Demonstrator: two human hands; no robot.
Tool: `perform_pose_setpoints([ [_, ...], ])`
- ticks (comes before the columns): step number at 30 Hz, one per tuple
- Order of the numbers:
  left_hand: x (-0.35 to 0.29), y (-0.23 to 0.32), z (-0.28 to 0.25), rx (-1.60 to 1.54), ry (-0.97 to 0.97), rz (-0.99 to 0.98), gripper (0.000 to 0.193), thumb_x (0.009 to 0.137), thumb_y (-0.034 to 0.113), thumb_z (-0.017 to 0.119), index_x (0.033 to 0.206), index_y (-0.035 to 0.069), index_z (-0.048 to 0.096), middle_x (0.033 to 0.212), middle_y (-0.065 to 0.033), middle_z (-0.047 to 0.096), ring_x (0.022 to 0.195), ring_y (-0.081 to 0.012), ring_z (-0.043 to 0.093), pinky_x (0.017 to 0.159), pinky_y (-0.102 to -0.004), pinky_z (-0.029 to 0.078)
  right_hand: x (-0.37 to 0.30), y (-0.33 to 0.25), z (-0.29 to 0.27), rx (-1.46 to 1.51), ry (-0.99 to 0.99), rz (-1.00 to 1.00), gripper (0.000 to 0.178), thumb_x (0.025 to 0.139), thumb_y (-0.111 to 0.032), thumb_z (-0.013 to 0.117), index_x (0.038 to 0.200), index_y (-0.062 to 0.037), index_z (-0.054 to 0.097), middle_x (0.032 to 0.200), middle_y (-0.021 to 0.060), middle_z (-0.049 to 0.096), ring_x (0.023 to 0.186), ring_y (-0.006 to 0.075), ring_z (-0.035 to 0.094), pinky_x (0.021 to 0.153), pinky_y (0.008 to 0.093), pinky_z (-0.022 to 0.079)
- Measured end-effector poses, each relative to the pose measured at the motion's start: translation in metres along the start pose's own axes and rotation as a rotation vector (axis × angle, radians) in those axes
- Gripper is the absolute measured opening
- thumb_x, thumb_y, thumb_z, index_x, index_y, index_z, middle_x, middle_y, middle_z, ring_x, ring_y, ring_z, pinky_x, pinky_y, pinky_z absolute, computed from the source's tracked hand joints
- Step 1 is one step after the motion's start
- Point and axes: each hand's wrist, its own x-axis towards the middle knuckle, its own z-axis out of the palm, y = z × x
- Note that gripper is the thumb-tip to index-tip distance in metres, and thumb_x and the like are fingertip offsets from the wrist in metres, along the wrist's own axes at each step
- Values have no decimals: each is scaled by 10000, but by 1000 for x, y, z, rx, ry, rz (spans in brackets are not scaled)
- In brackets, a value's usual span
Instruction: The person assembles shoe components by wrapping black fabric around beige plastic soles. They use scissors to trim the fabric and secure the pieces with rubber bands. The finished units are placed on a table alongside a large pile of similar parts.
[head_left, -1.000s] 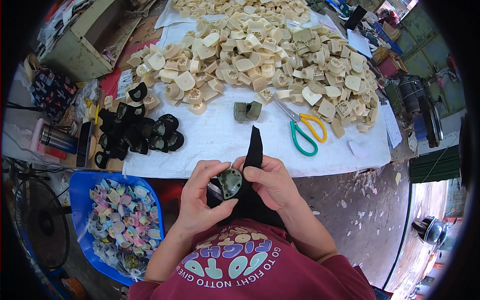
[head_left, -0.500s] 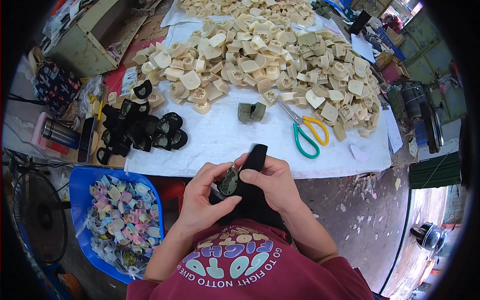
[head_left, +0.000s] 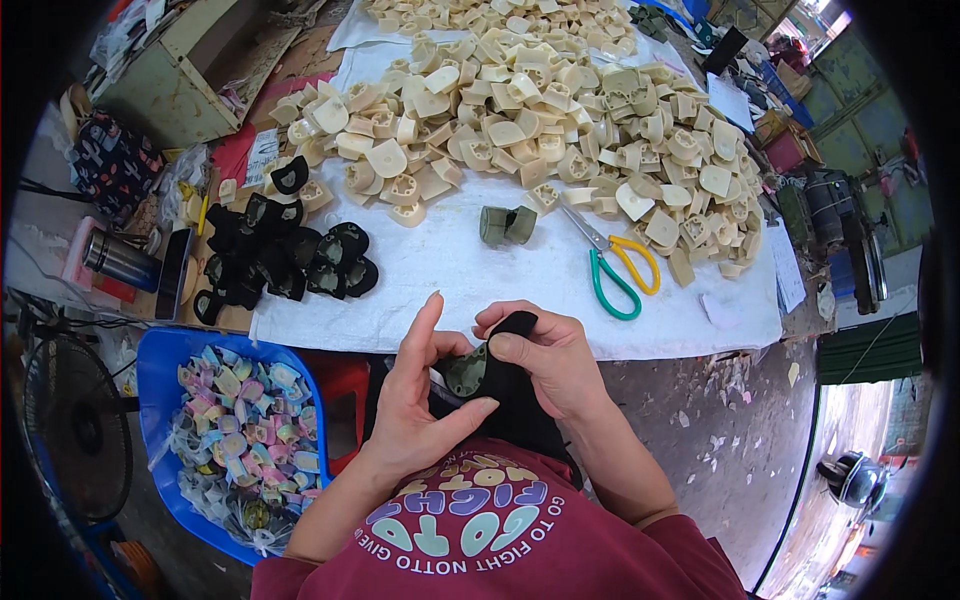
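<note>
Above my lap, my left hand [head_left: 415, 400] cradles a dark green shoe heel [head_left: 463, 372] between its thumb and bent fingers, with the index finger raised off it. My right hand [head_left: 550, 360] pinches a black fabric strip [head_left: 517, 322] between thumb and fingers at the heel's right side. The strip lies against the heel; its lower part blends into the dark cloth on my lap. On the white sheet beyond, two bare olive-green heels [head_left: 507, 225] stand together. To their right lie scissors [head_left: 615, 265] with one green and one yellow handle.
A large heap of cream heels [head_left: 540, 120] covers the far part of the white sheet [head_left: 430, 265]. Black-covered heels [head_left: 290, 250] are piled at the left, near a phone [head_left: 174, 273] and a steel flask [head_left: 122, 262]. A blue bin [head_left: 317, 400] of small colourful pieces stands below left.
The black strip's upper end has folded down toward the heel under my right hand. My left index finger has lifted away, and the heel's hollow side shows more.
</note>
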Motion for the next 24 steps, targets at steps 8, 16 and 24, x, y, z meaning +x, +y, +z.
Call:
perform_pose_setpoints([
  [8,-1,-4,-2,10,-17,43,938,725,5,738,1480,50,184,1092,-101,542,1037,-162,523,913,-297,415,-5,-11,-8,-101,-77,106,149,816,-111,730,907,-8,673,829,11,639,724,62,561,673,219,473],
  [16,4,1,-11,243,-41,-62,582,702,9,760,1230,3,517,1088,-120,601,983,-199,611,847,-299,482,-18,-3,5,-150,-103,122,157,771,-19,738,892,-11,638,839,16,628,763,73,577,702,219,483],
  [24,7,2,-6,473,-28,263,553,699,9,750,1210,21,538,1062,-137,612,959,-249,625,824,-310,493,-19,5,5,-272,-40,32,166,754,-11,748,871,-10,630,924,40,628,802,92,585,715,239,496],
])
